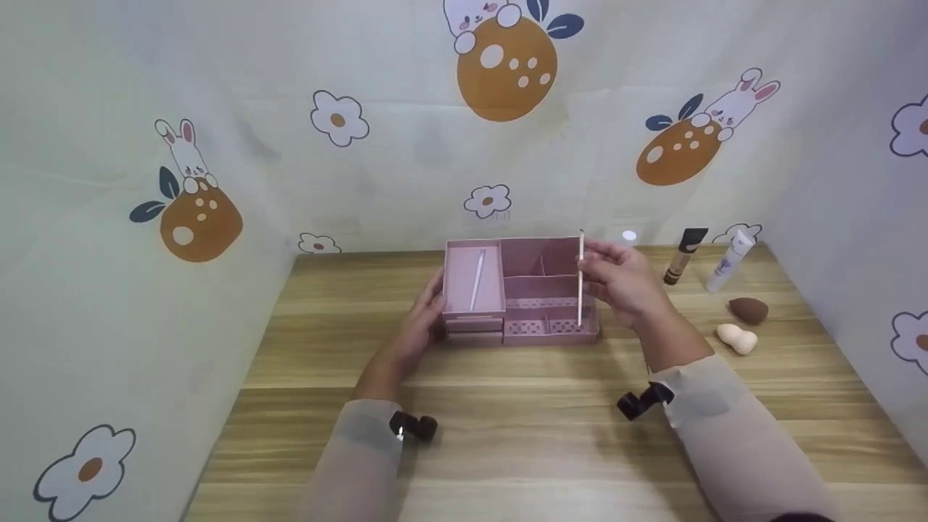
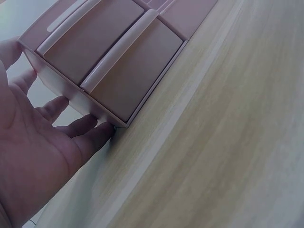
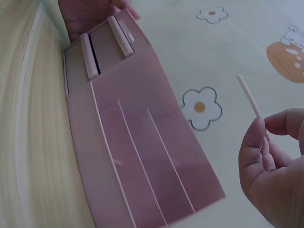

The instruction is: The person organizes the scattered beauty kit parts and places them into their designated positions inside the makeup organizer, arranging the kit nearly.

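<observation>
A pink desk organizer (image 1: 475,290) stands on the wooden table, with drawers at its left front and several compartments on the right. My left hand (image 1: 420,319) touches the organizer's left side with extended fingertips, clearly seen below the drawer fronts (image 2: 137,66) in the left wrist view. Between thumb and fingers, my right hand (image 1: 627,283) pinches a thin pale stick (image 1: 581,290) with a small dark tip, like a slim makeup brush. It is held upright over the organizer's right end. Another slim white stick (image 1: 478,279) lies in the top left tray.
Right of the organizer stand a brown tube with a black cap (image 1: 686,257) and a white tube (image 1: 731,261). Nearer lie a brown makeup sponge (image 1: 749,310) and a beige one (image 1: 737,338). A white round top (image 1: 629,236) shows behind my right hand. Patterned cloth walls enclose the table.
</observation>
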Demonstrator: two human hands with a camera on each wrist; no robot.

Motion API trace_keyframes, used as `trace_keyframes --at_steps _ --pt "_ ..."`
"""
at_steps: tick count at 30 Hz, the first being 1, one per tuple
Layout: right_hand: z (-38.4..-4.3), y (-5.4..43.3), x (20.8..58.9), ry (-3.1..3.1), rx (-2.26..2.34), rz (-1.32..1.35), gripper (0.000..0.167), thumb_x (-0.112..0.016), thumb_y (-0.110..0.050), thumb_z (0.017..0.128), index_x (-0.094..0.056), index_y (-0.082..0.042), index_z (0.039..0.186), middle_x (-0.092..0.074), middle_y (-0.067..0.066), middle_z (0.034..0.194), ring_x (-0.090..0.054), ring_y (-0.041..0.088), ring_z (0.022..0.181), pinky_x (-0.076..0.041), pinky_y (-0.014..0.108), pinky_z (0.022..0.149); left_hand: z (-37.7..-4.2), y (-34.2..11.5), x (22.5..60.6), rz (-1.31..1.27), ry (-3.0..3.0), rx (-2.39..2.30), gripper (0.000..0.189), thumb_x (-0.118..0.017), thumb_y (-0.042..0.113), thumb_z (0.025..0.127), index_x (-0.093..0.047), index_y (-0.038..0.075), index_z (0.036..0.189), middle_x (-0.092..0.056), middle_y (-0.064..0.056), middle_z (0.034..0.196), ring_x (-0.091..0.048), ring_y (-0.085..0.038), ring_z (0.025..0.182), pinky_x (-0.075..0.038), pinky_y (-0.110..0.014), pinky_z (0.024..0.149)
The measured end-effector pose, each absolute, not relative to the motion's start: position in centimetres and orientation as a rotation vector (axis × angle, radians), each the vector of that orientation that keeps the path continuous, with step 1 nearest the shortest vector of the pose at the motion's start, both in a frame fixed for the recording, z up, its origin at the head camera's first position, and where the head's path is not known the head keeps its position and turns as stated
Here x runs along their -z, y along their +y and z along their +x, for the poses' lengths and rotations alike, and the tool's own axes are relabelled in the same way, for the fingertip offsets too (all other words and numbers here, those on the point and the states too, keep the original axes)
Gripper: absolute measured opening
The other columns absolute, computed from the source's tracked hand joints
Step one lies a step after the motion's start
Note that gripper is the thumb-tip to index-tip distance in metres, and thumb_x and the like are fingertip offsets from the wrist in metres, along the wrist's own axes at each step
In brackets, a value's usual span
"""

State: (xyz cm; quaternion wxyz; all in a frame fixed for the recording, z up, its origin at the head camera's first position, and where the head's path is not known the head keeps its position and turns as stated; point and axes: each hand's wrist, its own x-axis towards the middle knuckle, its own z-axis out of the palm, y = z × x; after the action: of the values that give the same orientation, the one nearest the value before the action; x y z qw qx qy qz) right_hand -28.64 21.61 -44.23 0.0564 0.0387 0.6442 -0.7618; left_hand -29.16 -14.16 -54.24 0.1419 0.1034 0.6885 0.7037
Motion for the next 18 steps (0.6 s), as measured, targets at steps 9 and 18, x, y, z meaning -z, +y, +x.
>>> trace_keyframes --at_steps 9,18 --pt "-30.5 16.8 43.8 1.913 2.274 0.117 0.055 -0.069 -0.001 0.099 -0.053 -0.001 0.152 -0.071 0.002 0.117 -0.071 0.013 0.09 -0.064 0.025 0.079 -29.3 -14.4 54.4 0.302 1.986 -2.047 0.056 -0.046 0.048 0.113 -0.028 0.052 0.165 -0.015 0.006 0.181 -0.008 -0.027 0.169 -0.014 -0.056 0.137" --pt "-31.9 13.2 43.9 1.929 2.226 0.131 0.052 -0.07 -0.001 0.099 -0.057 -0.005 0.149 -0.069 0.006 0.121 -0.069 0.017 0.093 -0.064 0.026 0.08 -29.3 -14.0 54.4 0.286 1.976 -2.064 0.057 -0.048 0.05 0.112 -0.029 0.05 0.166 -0.017 0.005 0.181 -0.006 -0.026 0.17 -0.01 -0.057 0.137"
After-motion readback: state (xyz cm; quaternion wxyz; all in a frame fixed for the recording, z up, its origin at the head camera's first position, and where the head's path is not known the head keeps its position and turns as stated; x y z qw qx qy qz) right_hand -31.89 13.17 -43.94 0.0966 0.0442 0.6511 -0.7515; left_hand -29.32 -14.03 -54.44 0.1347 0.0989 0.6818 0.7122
